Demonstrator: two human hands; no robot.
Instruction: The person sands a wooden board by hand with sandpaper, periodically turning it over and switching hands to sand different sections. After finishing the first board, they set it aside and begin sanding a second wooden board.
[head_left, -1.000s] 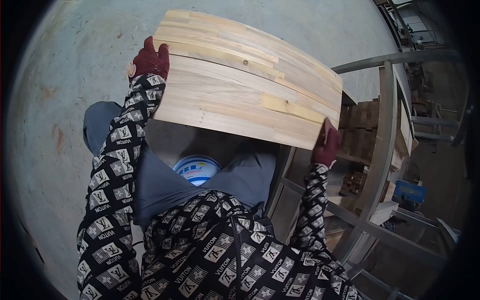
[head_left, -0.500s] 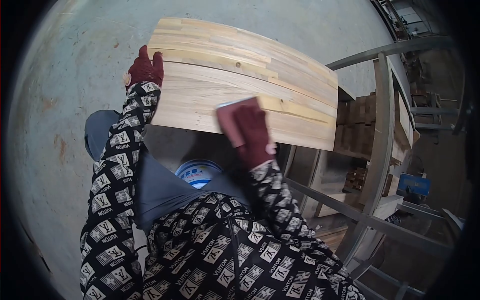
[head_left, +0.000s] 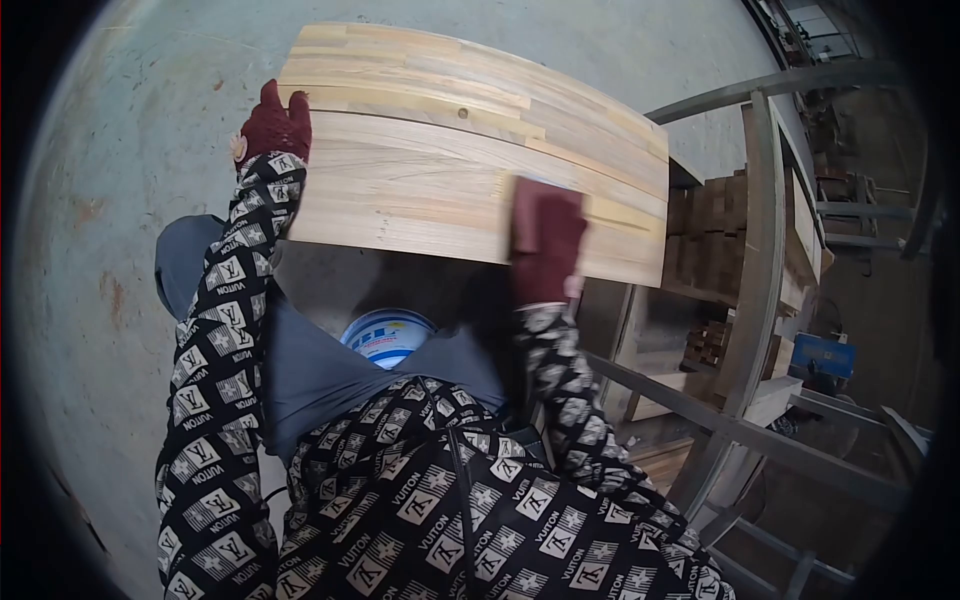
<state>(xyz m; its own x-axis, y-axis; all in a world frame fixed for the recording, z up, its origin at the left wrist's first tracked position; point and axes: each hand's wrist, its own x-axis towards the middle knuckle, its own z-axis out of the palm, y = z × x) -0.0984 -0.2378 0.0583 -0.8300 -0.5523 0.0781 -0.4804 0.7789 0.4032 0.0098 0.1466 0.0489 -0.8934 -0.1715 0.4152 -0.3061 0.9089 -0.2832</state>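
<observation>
A pale board of joined wood strips [head_left: 400, 165] lies across in front of me. My left hand [head_left: 276, 125], in a dark red glove, holds the board's left edge, with fingers resting at its rim. In a matching glove, my right hand [head_left: 552, 245] is on the right half of the board, near its close edge. It is closed round a flat reddish pad [head_left: 530, 215], blurred by motion, which lies against the wood.
A blue and white bucket [head_left: 388, 335] stands below the board between my legs. Metal frames [head_left: 762, 260] rise on the right, with stacked wood blocks [head_left: 712, 215] beside them. Farther right is a blue box [head_left: 823, 355].
My right hand has moved to the right along the board with the pad. The board and my left hand appear slightly farther left and up in view.
</observation>
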